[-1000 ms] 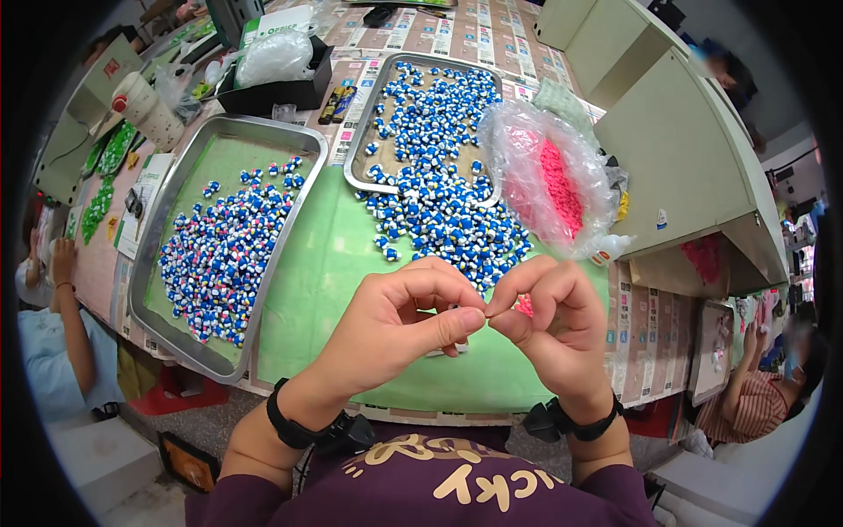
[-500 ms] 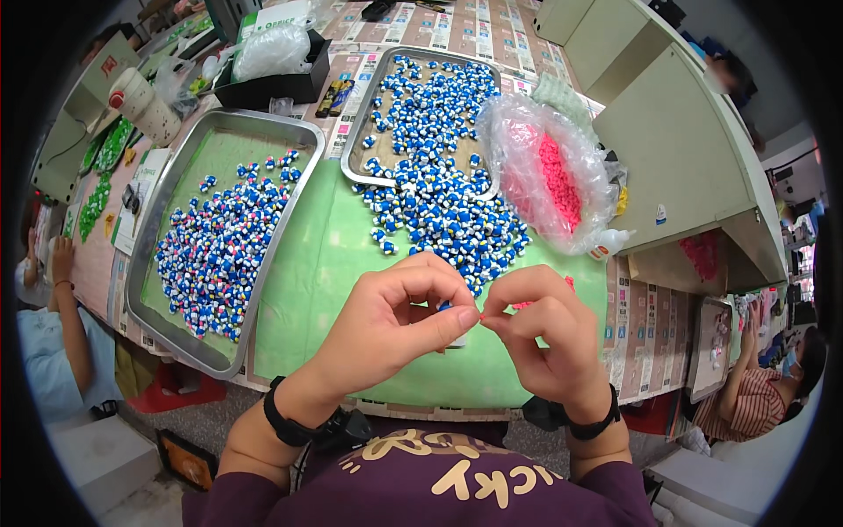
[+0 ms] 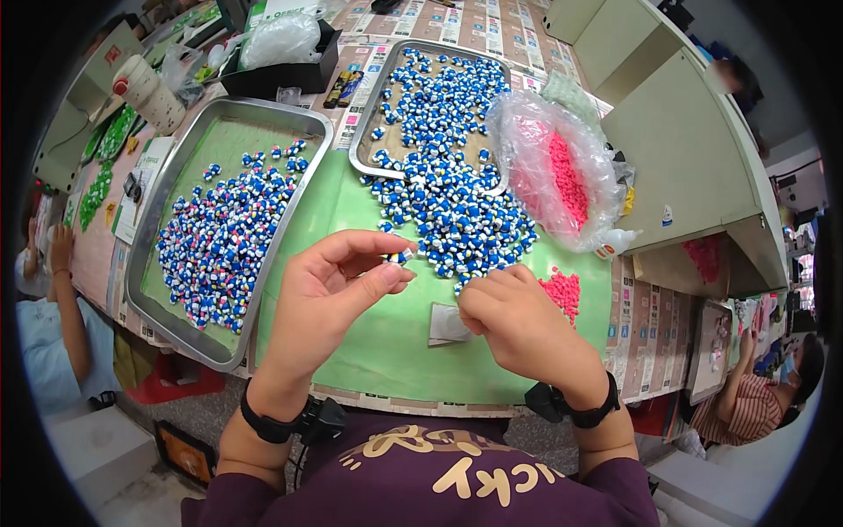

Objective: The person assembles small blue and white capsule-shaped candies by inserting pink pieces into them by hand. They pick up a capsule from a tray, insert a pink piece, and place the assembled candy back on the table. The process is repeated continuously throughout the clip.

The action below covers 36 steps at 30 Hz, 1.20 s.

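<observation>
Between the thumb and fingers of my left hand (image 3: 329, 285) is a small blue-and-white plastic piece (image 3: 401, 256) with a bit of yellow. My right hand (image 3: 527, 325) has its fingers curled together, pointing down beside a small grey square pad (image 3: 450, 325); whatever they pinch, if anything, is hidden. Just beyond both hands a heap of like blue-and-white pieces (image 3: 465, 224) spills out of the far metal tray (image 3: 358, 145) onto the green mat (image 3: 351, 364). A little pile of tiny pink parts (image 3: 562, 292) lies to the right of my right hand.
At left stands a metal tray (image 3: 318, 162) with many pieces, some showing pink. A clear plastic bag (image 3: 518, 158) of pink parts and a white squeeze bottle (image 3: 619, 239) sit at right, near a pale cabinet (image 3: 694, 149). A black box (image 3: 325, 61) is at the back.
My hands have moved apart. The left drew back leftward with the blue-and-white piece; the right curled downward near the pad. The pad and pink pile now show more. The view shifted slightly.
</observation>
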Motion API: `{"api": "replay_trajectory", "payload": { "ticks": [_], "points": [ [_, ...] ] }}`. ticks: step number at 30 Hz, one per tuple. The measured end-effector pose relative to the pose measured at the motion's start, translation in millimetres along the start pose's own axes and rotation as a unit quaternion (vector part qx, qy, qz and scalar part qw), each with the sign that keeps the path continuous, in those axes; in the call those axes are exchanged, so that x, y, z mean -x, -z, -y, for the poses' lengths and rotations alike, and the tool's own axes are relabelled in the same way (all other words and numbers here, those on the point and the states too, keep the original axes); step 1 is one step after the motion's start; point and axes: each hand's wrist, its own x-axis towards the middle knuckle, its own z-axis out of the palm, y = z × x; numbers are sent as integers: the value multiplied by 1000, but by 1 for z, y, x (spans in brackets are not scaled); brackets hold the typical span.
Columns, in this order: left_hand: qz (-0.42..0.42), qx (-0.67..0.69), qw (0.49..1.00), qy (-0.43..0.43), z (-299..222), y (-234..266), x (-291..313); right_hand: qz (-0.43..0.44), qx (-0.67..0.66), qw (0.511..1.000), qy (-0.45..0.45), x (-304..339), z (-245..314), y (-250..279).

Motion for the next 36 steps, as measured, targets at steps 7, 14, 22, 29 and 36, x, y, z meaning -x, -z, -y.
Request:
{"api": "replay_trajectory", "payload": {
  "ticks": [7,14,22,29,36],
  "points": [
    [11,63,998,10,5,-13,-3,-124,-185,975,-13,-1,10,17],
    [29,148,988,-21,1,-44,-5,-285,-369,885,-1,-11,28,21],
    [36,77,992,-95,4,-48,-1,-321,-291,901,8,-12,22,11],
    [2,-117,963,-243,9,-48,-1,-301,-305,903,-26,-11,22,8],
    [-48,-256,923,-282,2,-3,3,-285,-330,896,-83,11,-13,29]
  ]
}}
